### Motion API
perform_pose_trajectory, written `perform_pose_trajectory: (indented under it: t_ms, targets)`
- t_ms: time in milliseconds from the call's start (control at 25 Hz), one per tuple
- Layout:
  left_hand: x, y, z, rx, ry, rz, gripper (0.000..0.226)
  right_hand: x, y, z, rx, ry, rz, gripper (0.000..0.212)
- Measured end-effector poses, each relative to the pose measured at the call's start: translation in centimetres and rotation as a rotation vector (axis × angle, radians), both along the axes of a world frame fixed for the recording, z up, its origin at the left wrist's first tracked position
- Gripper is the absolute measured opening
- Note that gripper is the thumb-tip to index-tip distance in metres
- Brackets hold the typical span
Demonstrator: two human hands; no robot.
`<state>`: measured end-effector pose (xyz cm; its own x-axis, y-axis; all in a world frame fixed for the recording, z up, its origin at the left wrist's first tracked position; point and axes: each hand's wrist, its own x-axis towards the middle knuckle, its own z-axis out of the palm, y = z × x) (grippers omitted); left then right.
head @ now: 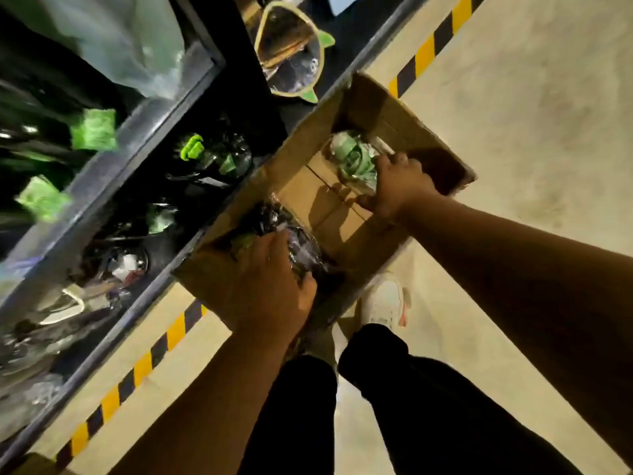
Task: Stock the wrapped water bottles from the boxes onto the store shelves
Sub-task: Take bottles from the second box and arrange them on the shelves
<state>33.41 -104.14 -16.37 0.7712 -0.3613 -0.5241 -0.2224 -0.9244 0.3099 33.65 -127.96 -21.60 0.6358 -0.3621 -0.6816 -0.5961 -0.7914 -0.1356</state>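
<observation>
The person stands over an open cardboard box (294,145) that sits on the pale floor (513,132), tight against the lower shelf (102,186) of a dark metal rack; both bare arms reach down into it; the left hand (270,282) is at the near end of the box, its fingers and thumb curled round a dark wrapped bottle (298,245) that lies low against the box wall on the shelf side; the right hand (400,186) is at the far end, its fingers wrapped over a green-labelled wrapped bottle (352,156) that lies in the far corner; between the two bottles the bare cardboard bottom of the box shows, with the shadow of the fingers across it; on the shelf beside the box lie more wrapped bottles (205,156) with bright green parts, blurred and hard to tell apart; further along, past the box, is a pale frame with green ear-like corners (291,53); a yellow-and-black striped tape (161,341) runs along the floor at the foot of the rack and passes under the box; below the box a light shoe (387,303) and dark trousers (411,389) are in view
</observation>
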Motion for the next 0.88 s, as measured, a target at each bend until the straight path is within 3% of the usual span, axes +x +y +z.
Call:
perform_pose_trajectory:
  t_ms: [120, 240, 360, 440, 560, 680, 760, 880]
  targets:
    - [-1.2, -0.6, -8.1, 0.004, 0.069, 0.066, 0.077, 3.3, -1.5, -11.1, 0.021, 0.055, -0.145, 0.080]
    - [-2.0, 0.6, -13.3, 0.002, 0.092, 0.067, 0.076, 4.6, -1.6, -18.3, -0.024, 0.050, -0.339, 0.104]
    - [-1.4, 2.2, -16.7, 0.014, 0.107, 0.014, 0.075, 3.8, -0.8, -21.7, -0.278, -0.105, -0.324, 0.102]
    - [-0.3, 2.6, -17.8, -0.015, 0.115, 0.047, 0.074, 3.6, -0.7, -22.3, -0.284, -0.123, -0.317, 0.096]
    - [0.6, 2.3, -18.1, -0.029, 0.136, 0.123, 0.072, 3.0, -0.6, -22.2, -0.075, -0.031, -0.388, 0.105]
    - [0.7, 1.5, -16.3, -0.074, 0.225, 0.220, 0.069, 0.2, 0.6, -21.1, 0.190, -0.127, -0.401, 0.097]
    - [0.4, 1.5, -14.8, -0.124, 0.332, 0.321, 0.066, -1.7, 1.9, -18.7, 0.449, -0.177, -0.620, 0.091]
    - [-0.5, 1.9, -12.9, -0.184, 0.463, 0.442, 0.069, -3.7, 5.0, -14.9, 0.805, -0.188, -0.881, 0.105]
